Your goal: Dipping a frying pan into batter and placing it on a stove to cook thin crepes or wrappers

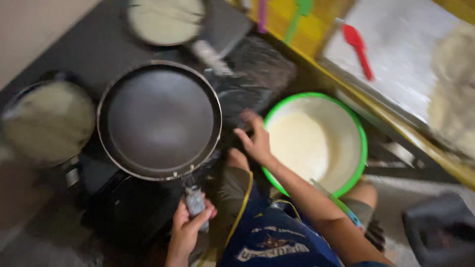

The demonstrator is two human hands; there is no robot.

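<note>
A round black flat pan (159,120) sits on a dark stove. Its short handle (194,199), wrapped in grey cloth, points toward me, and my left hand (187,228) is shut around it. My right hand (254,139) reaches forward with fingers spread and holds nothing; it hovers at the left rim of a green-rimmed bowl (361,148) of pale batter, between the bowl and the pan. The frame is blurred.
A pot of pale batter (48,121) stands left of the pan, and another pan with pale contents (166,20) lies behind it. A red spatula (358,48) rests on a grey surface at the upper right. A dark box (440,230) is at the lower right.
</note>
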